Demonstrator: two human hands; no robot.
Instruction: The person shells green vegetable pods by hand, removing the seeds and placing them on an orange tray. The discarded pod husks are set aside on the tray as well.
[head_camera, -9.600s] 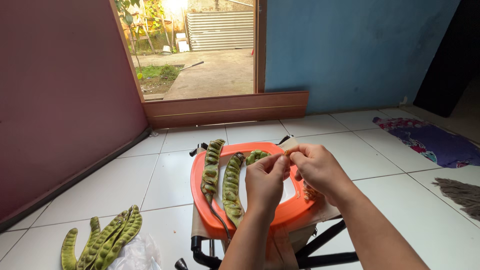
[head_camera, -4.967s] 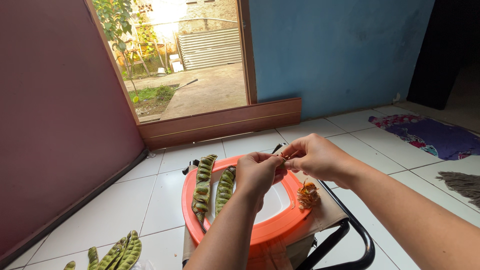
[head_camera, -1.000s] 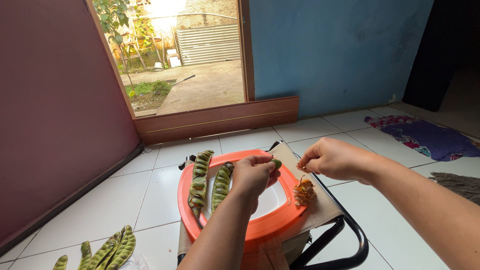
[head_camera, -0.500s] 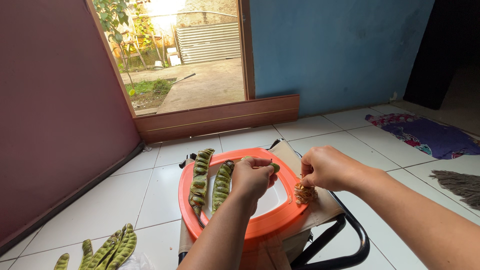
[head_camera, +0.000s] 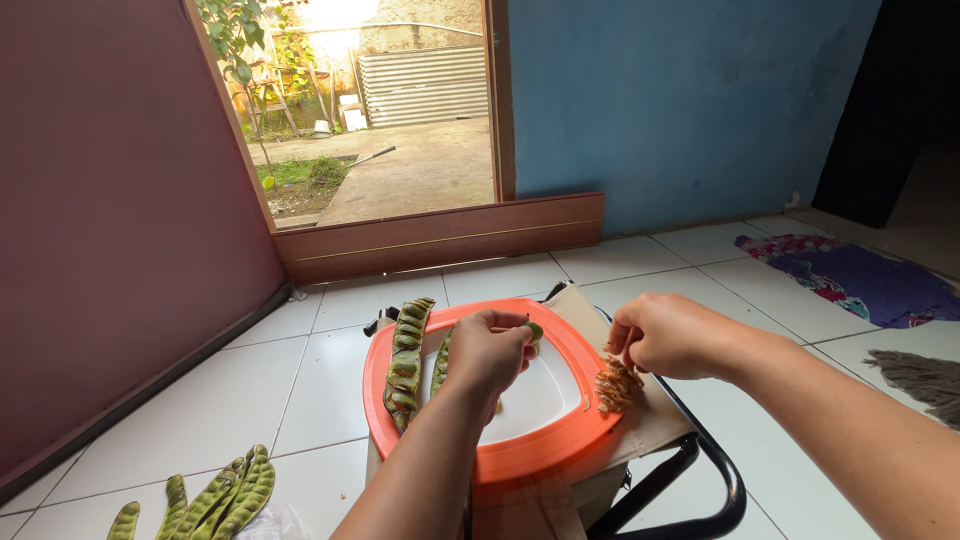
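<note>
An orange-rimmed lid with a clear middle lies on a low stool in front of me. Two long green bean pods rest on its left side. My left hand hovers over the lid and pinches a small green bean between its fingertips. My right hand is at the lid's right edge, fingers curled down onto a small heap of brownish-orange peelings that lies on a piece of cardboard.
A bunch of green pods lies on the white tiled floor at lower left beside a plastic bag. An open doorway with a wooden sill is ahead. A purple mat and a mop head lie at right.
My hands, held together above the lid earlier, have parted. The right hand has come down to the peelings heap; the left stays over the lid with the bean.
</note>
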